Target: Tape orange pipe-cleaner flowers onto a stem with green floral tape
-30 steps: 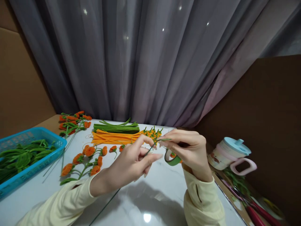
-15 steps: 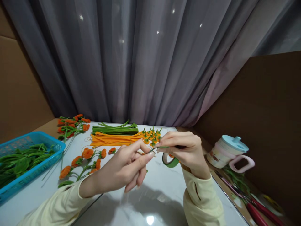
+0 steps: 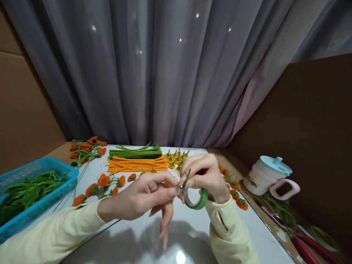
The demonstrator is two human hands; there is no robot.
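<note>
My left hand pinches with thumb and forefinger at the end of a thin green strip, its other fingers hanging loose below. Against those fingertips, my right hand is closed, with a short green length sticking up between its fingers. A roll of green tape hangs under the right hand, held by its curled fingers. Whether the strip is tape or a wrapped stem is too small to tell. Behind the hands lie orange pipe cleaners and green pipe cleaners.
Orange fuzzy flowers lie left of my hands, and others to the right. A blue basket holds green leaves. At right stand a lidded cup and red-handled pliers. Small orange pieces sit behind.
My hands have come together at the fingertips. The tape roll, lying lower behind the right hand before, now hangs from it, and the right hand has moved left, uncovering the flowers at right.
</note>
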